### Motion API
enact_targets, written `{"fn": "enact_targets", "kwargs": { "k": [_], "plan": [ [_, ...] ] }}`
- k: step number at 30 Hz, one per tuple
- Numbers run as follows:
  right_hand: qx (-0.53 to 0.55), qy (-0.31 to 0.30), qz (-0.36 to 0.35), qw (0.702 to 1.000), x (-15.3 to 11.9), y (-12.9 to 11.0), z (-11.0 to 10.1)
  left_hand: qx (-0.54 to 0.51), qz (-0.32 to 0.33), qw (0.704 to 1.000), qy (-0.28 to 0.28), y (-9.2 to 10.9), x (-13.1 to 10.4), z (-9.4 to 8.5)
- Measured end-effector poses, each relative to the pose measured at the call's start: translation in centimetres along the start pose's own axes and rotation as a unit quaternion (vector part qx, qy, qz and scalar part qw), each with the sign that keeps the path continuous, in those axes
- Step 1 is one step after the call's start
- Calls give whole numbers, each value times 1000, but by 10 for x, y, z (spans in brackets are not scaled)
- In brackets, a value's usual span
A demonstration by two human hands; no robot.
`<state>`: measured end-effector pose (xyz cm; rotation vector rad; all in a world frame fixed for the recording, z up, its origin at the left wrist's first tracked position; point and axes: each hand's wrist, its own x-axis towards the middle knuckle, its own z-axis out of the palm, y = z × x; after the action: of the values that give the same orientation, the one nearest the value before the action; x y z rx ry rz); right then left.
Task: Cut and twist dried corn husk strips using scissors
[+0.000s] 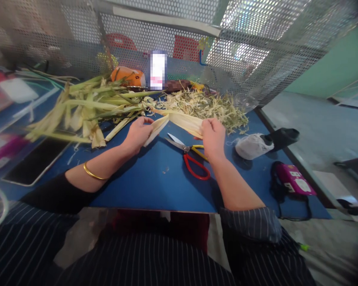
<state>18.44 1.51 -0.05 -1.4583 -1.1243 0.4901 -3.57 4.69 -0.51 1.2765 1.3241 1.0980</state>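
A pale, dried plant leaf [185, 122], perhaps a husk or sheath, stretches between my two hands above the blue table [155, 186]. My left hand [139, 134] pinches its left part, which bends down. On the other side my right hand [214, 137] grips the wider right end, with the fingers curled round it. Scissors with one red and one yellow handle [193, 169] lie on the table just below the leaf, blades partly apart and pointing up-left; my right hand hides part of the yellow handle.
Long dried leaves and stalks [92, 105] are heaped at the left. Shredded trimmings [209, 106] pile up behind my hands. A white-wrapped spool [250, 147] and a purple box [296, 178] sit at the right. Perforated metal mesh [155, 35] stands along the back.
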Motion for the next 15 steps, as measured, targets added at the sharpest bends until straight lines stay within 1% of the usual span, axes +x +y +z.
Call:
{"fn": "enact_targets", "kwargs": {
  "k": [1, 3, 4, 6, 9, 11, 13, 15],
  "plan": [
    [-46, 20, -37, 998, 4, 0, -5, 55, 45, 997, -6, 3, 4, -6],
    [-137, 55, -103, 984, 13, 1, -15, 166, 132, 977, -19, 10, 11, -18],
    [-169, 68, -121, 976, 18, 2, -19, 214, 155, 964, -11, 13, 13, -23],
    [-197, 89, -123, 969, 27, 7, -27, 280, 182, 943, 0, 19, 16, -30],
    [-200, 123, -89, 968, 42, 18, -37, 352, 202, 914, 9, 25, 17, -37],
    [-192, 140, -67, 969, 50, 25, -45, 393, 204, 897, 15, 28, 20, -41],
    [-168, 153, -46, 973, 56, 28, -52, 429, 192, 883, 14, 30, 24, -48],
    [-129, 163, -21, 978, 58, 27, -55, 453, 169, 875, -13, 31, 30, -58]
  ]
}}
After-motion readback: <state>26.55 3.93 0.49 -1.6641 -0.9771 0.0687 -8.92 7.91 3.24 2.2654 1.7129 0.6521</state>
